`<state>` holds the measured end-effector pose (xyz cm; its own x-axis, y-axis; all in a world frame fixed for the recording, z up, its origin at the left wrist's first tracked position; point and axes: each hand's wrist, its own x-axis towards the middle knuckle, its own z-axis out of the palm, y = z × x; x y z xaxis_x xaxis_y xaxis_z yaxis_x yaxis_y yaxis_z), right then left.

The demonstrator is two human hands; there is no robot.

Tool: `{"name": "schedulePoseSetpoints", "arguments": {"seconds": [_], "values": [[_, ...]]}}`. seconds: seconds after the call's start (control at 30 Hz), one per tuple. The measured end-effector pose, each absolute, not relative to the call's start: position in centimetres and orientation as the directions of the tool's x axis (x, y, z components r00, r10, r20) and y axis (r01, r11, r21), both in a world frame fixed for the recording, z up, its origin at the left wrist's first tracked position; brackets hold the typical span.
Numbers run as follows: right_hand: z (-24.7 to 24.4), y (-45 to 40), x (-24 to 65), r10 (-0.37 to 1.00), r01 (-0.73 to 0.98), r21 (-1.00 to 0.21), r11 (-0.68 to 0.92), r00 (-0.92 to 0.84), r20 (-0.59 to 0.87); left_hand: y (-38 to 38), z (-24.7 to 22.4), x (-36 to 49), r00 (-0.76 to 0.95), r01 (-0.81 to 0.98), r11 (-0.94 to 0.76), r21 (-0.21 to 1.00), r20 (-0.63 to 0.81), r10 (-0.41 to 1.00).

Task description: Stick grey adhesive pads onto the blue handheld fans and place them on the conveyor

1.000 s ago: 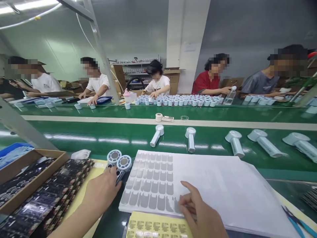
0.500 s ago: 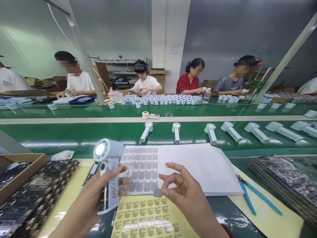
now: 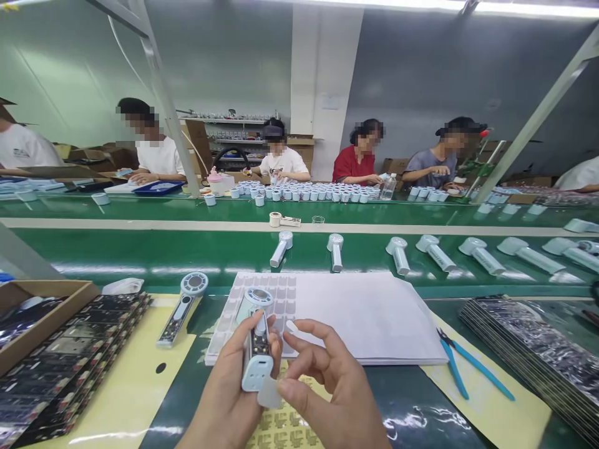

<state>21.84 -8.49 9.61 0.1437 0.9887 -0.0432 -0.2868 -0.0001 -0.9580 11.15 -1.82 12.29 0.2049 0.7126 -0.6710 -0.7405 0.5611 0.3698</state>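
My left hand (image 3: 229, 374) is wrapped around the handle of a light blue handheld fan (image 3: 257, 374). The fan's head points away from me, and a circuit board shows in the handle's open face. Between thumb and finger, my right hand (image 3: 322, 380) pinches a pale translucent sticker (image 3: 270, 394) close to the handle's near end; whether they touch I cannot tell. A small white patch at the right index fingertip is too unclear to name. Beneath the hands lie a sheet of grey stickers (image 3: 229, 321) on white paper and a yellow sheet of printed labels (image 3: 299, 430).
Another fan (image 3: 175, 318) lies at left beside stacked circuit boards (image 3: 79, 349) and a cardboard box (image 3: 56, 290). Blue-handled cutters (image 3: 468, 368) and stacked panels (image 3: 528, 349) are at right. Several fans (image 3: 337, 252) lie along the green conveyor (image 3: 224, 249). Co-workers sit opposite.
My left hand has moved right and turned the fan so its board side faces up. My right hand, still pinching the sticker, has come down and left to the handle's near end.
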Motion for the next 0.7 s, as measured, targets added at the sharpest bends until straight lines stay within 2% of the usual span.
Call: {"name": "schedulePoseSetpoints", "arguments": {"seconds": [0.7], "values": [[10.1, -7.3, 20.5, 0.984, -0.254, -0.967, -0.013, 0.167, -0.057, -2.2, 11.7, 11.3, 0.216, -0.781, 0.539, 0.315, -0.674, 0.707]]}}
